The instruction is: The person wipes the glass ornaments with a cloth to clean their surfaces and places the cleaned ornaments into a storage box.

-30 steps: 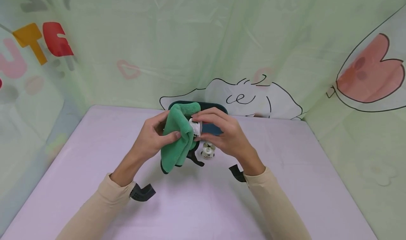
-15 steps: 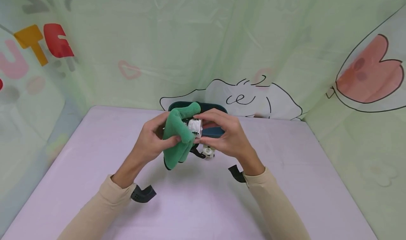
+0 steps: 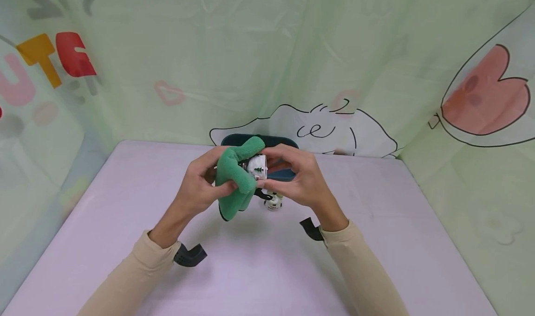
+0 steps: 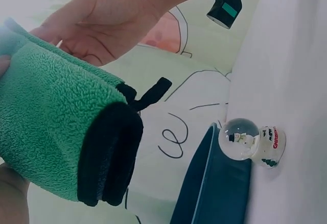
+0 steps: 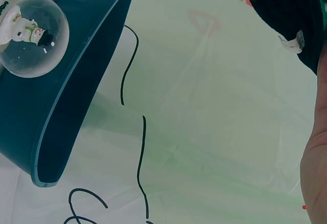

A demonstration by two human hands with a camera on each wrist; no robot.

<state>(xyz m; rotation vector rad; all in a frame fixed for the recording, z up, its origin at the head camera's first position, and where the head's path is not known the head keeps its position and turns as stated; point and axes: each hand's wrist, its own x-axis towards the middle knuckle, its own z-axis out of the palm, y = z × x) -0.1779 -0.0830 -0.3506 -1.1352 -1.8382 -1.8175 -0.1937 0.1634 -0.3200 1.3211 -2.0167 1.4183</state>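
Note:
My left hand [image 3: 202, 177] holds a folded green towel [image 3: 236, 167] with dark edging, wrapped about one end of a small snow globe [image 3: 257, 166]. Only its white base with a green tree shows; the rest lies inside the cloth. The fingers and thumb of my right hand [image 3: 296, 170] pinch that base from the right. In the left wrist view, the towel [image 4: 56, 117] hangs in thick folds, with a black loop at its corner. A second snow globe [image 4: 245, 141], with a snowman in its clear ball, stands on the table below the hands.
Behind the hands, a dark blue bin [image 3: 284, 174] stands near the back of the lilac table [image 3: 259, 265]. In the right wrist view, the standing globe is in front of the bin's wall [image 5: 30, 117]. A pale green printed curtain [image 3: 259, 61] hangs round the table.
The held globe's base has turned, so its tree now faces the head camera. The towel's folds have shifted and its lower edge sits slightly higher. Both hands stay nearly in place.

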